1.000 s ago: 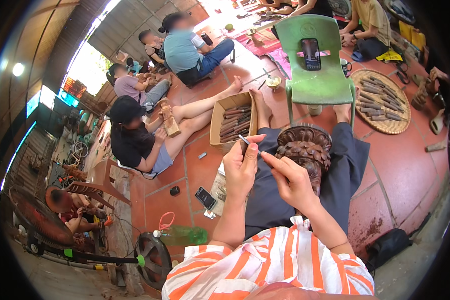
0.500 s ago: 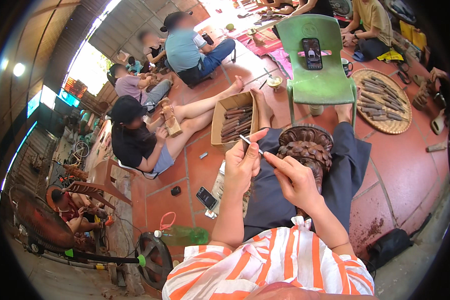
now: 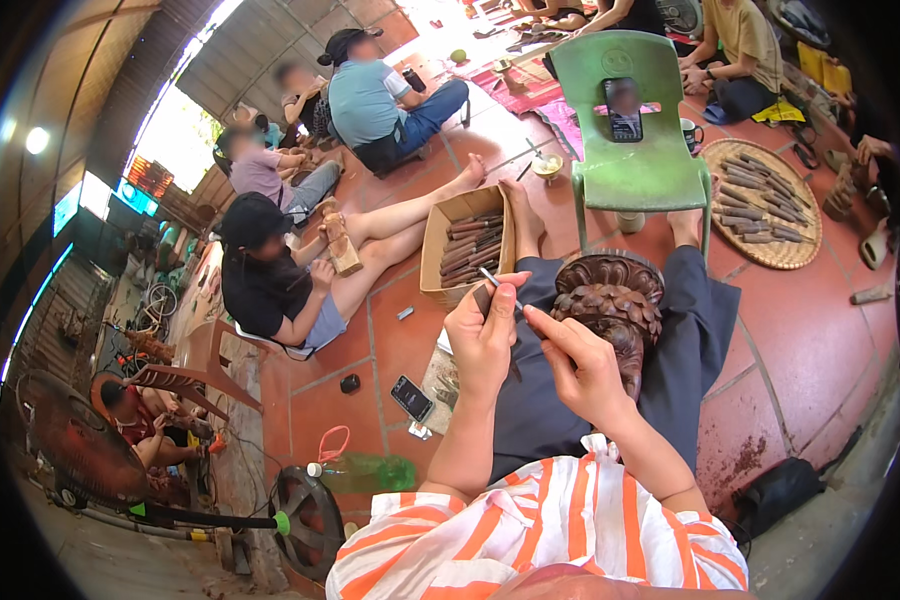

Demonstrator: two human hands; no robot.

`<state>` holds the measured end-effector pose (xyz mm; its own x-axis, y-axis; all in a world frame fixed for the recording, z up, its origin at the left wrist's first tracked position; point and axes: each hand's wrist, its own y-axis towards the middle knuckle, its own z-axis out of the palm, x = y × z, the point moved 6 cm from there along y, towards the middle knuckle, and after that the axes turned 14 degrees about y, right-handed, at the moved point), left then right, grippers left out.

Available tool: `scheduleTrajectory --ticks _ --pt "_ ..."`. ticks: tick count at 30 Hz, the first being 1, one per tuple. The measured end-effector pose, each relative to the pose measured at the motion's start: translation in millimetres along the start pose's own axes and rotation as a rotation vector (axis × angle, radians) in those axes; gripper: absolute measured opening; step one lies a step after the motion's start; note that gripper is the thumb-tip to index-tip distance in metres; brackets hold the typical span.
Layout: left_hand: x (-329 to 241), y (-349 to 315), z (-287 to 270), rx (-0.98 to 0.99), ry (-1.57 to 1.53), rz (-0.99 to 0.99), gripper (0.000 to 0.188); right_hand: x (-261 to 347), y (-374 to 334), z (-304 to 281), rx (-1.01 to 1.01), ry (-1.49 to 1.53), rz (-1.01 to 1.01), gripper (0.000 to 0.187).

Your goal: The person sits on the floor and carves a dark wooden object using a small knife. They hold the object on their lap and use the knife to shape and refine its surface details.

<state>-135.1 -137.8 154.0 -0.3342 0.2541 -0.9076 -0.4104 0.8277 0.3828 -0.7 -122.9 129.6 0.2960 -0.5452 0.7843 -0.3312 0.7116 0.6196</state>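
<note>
In front of my lap, my left hand [image 3: 482, 338] is closed with thumb and forefinger around a slim silver chisel blade [image 3: 489, 277]. A small dark flat piece [image 3: 484, 298] shows beside its thumb; what it is, I cannot tell. My right hand [image 3: 588, 372] has its thumb and forefinger pinched at the blade's lower end, its other fingers curled. Whether a handle lies inside either hand is hidden. Between my legs, beyond the right hand, stands a dark brown carved wooden piece [image 3: 608, 300] with petal-like relief.
A cardboard box [image 3: 435, 245] of wooden-handled tools sits ahead, left of a green chair [image 3: 625, 185] bearing a phone [image 3: 623, 110]. A round woven tray [image 3: 815, 225] of tools lies right. Nearby at left, a seated person [image 3: 270, 270] holds a wooden carving. A fan [image 3: 80, 435] stands lower left.
Both hands have shifted slightly left and down with the blade still between them. The picture on the chair's phone has changed. The carved piece has stayed in place.
</note>
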Motion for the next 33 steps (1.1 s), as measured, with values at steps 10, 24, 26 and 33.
scheduleTrajectory --ticks 10,24,26,33 --pt "6 2 2 0.302 -0.224 -0.228 0.04 2 3 -8 0.092 -0.102 -0.001 0.046" --pt "2 -3 0 -0.005 -0.007 0.007 0.028 -3 1 0 0.021 0.027 -0.008 0.048" --pt "4 0 4 0.04 -0.135 -0.048 0.029 -5 0 1 -0.006 0.046 -0.025 0.048" --pt "3 2 4 0.27 -0.236 -0.211 0.037 4 3 -8 0.074 -0.031 -0.018 0.046"
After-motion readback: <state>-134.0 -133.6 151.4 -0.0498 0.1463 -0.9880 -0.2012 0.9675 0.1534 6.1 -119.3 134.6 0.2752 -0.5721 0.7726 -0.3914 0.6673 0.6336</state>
